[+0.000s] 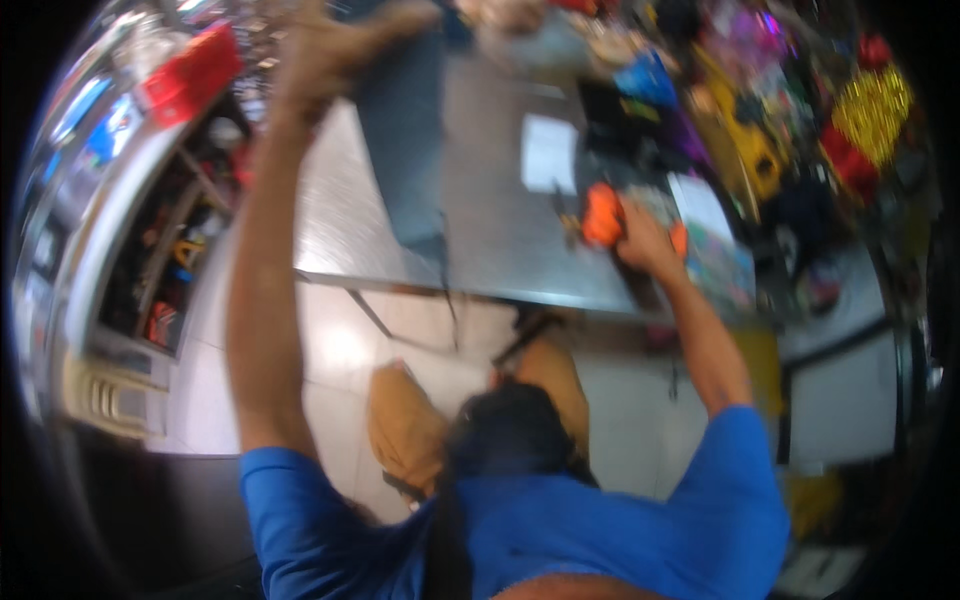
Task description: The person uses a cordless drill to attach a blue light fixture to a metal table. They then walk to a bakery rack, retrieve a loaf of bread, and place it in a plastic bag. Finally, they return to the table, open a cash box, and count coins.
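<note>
My left hand (335,50) is stretched far forward at the upper left and smeared by motion. Its fingers reach over the top of a long dark blue-grey piece, apparently cloth (405,150), that tapers toward the table's near edge; whether they grip it is unclear. A thin dark strap hangs from its lower end. On the right side of the table, my right hand (648,240) has its fingers curled against a bright orange object (603,214), too blurred to name. More orange shows on the hand's other side.
A metal-topped table (485,180) spans the middle, with a white sheet of paper (549,154) and another paper (700,205) on it. Colourful clutter crowds its far and right sides. Red bins (190,75) sit on shelving at left, near a cream plastic chair (108,398).
</note>
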Available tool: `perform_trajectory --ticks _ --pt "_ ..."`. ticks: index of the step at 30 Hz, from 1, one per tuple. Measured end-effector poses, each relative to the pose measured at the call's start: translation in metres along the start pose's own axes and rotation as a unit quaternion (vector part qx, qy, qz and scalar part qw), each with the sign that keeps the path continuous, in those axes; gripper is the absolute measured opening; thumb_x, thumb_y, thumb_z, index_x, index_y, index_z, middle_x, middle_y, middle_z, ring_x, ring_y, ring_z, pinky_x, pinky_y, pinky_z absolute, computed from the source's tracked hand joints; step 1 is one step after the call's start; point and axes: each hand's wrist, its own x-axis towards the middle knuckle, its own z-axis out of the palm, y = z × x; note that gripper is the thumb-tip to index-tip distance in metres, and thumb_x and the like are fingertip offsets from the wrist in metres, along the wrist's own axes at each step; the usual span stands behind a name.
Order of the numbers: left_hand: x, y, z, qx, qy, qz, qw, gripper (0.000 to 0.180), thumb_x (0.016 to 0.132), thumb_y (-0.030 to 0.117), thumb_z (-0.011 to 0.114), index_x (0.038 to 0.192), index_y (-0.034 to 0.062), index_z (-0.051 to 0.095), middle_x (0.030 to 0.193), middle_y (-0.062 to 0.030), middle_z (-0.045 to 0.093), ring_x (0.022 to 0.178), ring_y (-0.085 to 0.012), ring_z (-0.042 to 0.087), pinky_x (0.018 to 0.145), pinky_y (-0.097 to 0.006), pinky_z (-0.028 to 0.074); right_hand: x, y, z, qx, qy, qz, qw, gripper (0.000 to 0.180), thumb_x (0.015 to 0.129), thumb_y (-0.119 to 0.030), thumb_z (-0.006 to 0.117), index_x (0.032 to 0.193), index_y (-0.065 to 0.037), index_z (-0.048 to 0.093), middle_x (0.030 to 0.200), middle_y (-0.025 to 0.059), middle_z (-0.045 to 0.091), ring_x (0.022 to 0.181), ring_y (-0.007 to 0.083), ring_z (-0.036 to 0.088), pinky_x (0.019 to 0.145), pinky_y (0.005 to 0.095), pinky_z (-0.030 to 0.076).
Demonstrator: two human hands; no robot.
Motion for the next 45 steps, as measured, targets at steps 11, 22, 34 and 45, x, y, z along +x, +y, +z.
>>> perform_trajectory --ticks 11,22,34,45 --pt "0.005 0.013 0.018 0.001 0.006 -0.078 0.997 0.071 0.069 0.042 0.089 0.12 0.005 0.055 0.104 -0.0115 0.067 0.096 -0.0193 0.067 0.082 -0.033 0.058 0.009 -0.092 -0.109 0.259 0.284 -0.125 0.915 0.047 0.083 -0.007 0.069 0.128 0.001 0.057 0.112 0.0184 0.067 0.1 0.0335 0.068 0.089 0.0362 0.052" --pt "0.008 0.011 0.023 0.061 0.037 -0.08 0.994 0.074 0.068 0.048 0.089 0.119 0.0045 0.056 0.099 -0.0111 0.068 0.091 -0.0204 0.067 0.079 -0.034 0.058 -0.035 -0.203 -0.164 0.452 0.255 -0.227 0.824 0.033 0.087 -0.009 0.073 0.117 0.0 0.063 0.102 0.0061 0.068 0.088 0.0151 0.065 0.08 0.03 0.052" --pt "0.011 0.018 0.025 0.096 0.054 -0.077 0.991 0.07 0.068 0.049 0.088 0.115 0.0046 0.06 0.097 -0.0112 0.068 0.09 -0.02 0.068 0.079 -0.034 0.057 -0.008 -0.212 -0.164 0.454 0.254 -0.231 0.822 0.032 0.085 -0.012 0.075 0.113 -0.001 0.065 0.101 0.0053 0.066 0.087 0.016 0.063 0.082 0.0307 0.051" --pt "0.012 0.024 0.028 0.111 0.07 -0.09 0.987 0.069 0.066 0.05 0.089 0.111 0.0053 0.061 0.096 -0.0112 0.07 0.086 -0.0196 0.069 0.079 -0.034 0.057 -0.012 -0.223 -0.173 0.468 0.259 -0.196 0.822 0.024 0.085 -0.011 0.075 0.106 -0.001 0.07 0.092 0.0043 0.071 0.079 0.0125 0.065 0.076 0.028 0.052"
